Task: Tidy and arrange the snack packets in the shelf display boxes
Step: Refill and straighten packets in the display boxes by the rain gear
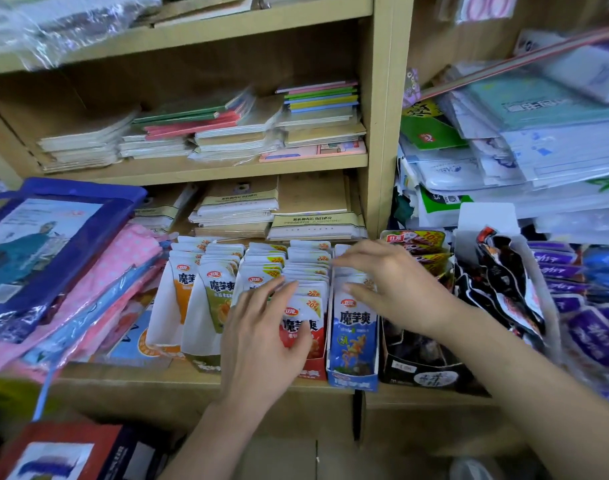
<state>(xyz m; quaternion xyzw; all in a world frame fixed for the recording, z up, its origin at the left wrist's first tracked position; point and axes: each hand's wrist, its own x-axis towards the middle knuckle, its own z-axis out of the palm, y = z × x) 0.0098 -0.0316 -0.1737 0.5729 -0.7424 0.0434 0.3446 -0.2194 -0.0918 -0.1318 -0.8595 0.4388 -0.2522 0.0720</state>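
just the head view to go on. four narrow cardboard display boxes (352, 380) sit side by side on the tan wooden shelf (140, 382), each holding an upright row of white-topped plastic snack packets (220, 285). the left hand (261, 330) lies flat with fingers nearly straight, pressing on the red-fronted row (308, 268) and holding nothing. the right hand (396, 285) arches over the blue-fronted row (355, 320) next door, thumb in front and fingertips further back, bracketing a bunch of packet tops. can't tell if it's actually pinching them or just resting there, it's blurry. to me this is the squaring-up step, getting the rows even. next move probably calls for nudging the blue bunch level with its neighbours without tipping the front packet out. room is tight: the rows touch each other, a black cardboard box of dark packets (417, 372) sits just beside the blue one, and stacked brown paper notebooks (310, 216) sit close behind. the only open room is toward the shelf's front edge.
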